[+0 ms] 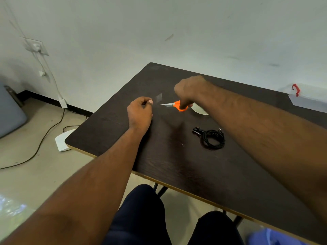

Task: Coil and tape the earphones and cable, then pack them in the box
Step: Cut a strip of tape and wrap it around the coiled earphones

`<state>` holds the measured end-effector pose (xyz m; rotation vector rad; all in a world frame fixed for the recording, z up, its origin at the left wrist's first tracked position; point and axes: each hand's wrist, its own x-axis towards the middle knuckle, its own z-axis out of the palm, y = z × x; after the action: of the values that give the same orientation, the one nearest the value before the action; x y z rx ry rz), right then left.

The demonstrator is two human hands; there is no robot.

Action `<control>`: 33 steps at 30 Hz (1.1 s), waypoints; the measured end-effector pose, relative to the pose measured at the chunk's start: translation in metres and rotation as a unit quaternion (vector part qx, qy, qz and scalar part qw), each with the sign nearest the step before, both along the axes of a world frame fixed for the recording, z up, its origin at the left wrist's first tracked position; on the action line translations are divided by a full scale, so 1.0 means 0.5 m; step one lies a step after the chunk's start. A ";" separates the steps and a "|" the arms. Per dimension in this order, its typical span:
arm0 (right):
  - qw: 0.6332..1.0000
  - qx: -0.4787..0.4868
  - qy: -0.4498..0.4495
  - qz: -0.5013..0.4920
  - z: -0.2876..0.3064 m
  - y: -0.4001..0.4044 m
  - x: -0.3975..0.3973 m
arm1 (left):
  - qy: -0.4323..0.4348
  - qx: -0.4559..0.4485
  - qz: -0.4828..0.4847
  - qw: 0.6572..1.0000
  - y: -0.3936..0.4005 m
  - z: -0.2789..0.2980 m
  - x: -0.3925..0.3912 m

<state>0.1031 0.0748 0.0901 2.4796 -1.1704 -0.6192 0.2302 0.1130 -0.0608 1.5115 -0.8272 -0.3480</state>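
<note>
A coil of black earphones and cable [212, 137] lies on the dark wooden table [177, 165], right of centre. My left hand [140, 113] pinches a short strip of clear tape [158, 98] above the table. My right hand [190, 91] grips orange-handled scissors [177, 105], their blades pointing left toward the tape strip. A roll of clear tape [200, 109] rests on the table just behind the scissors, partly hidden by my right hand. The clear plastic box [309, 99] with a red latch stands at the table's far right.
The table's left edge drops to a floor with a black cord [44, 138] and a white base [61, 141]. A wall socket with white cables [36, 46] is on the left wall. My knees [141, 218] sit under the near edge.
</note>
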 end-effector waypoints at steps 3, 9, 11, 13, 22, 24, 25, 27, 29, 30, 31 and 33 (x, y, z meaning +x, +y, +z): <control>0.999 0.038 0.021 -0.016 -0.049 0.021 -0.012 | 0.021 -0.027 0.032 0.999 0.003 -0.001 0.004; 0.986 0.138 0.091 -0.033 -0.075 0.040 -0.017 | -0.010 -0.012 0.009 1.000 0.005 -0.002 0.000; 0.984 0.161 0.069 -0.042 -0.070 0.048 -0.023 | -0.012 -0.007 0.007 1.000 0.005 -0.003 0.002; 0.991 0.135 0.004 -0.020 -0.086 0.051 -0.025 | -0.006 -0.007 0.005 1.000 0.004 -0.004 0.003; 0.833 0.104 -0.543 -0.020 -0.170 0.033 -0.081 | -0.071 -0.035 -0.049 0.996 0.007 -0.001 0.000; 0.766 0.153 -0.625 -0.010 -0.162 0.032 -0.107 | -0.107 -0.061 -0.073 0.990 0.019 0.006 -0.009; 0.751 0.174 -0.637 0.000 -0.157 0.032 -0.119 | -0.122 -0.073 -0.082 0.986 0.026 0.010 -0.016; 0.745 0.210 -0.633 0.016 -0.154 0.035 -0.142 | -0.140 -0.098 -0.107 0.979 0.041 0.020 -0.035; 0.748 0.234 -0.620 0.022 -0.157 0.037 -0.164 | -0.145 -0.114 -0.153 0.971 0.053 0.035 -0.059; 0.746 0.244 -0.619 0.021 -0.158 0.041 -0.173 | -0.140 -0.114 -0.182 0.967 0.060 0.047 -0.071; 0.735 0.257 -0.628 0.019 -0.158 0.043 -0.185 | -0.133 -0.107 -0.213 0.962 0.065 0.059 -0.084; 0.678 0.307 -0.667 0.014 -0.156 0.046 -0.211 | -0.115 -0.085 -0.271 0.952 0.072 0.083 -0.102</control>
<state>-0.0026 0.0979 0.0121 3.5215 -1.3775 1.3749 0.1790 0.1490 -0.0193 1.1572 -1.4274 -0.4930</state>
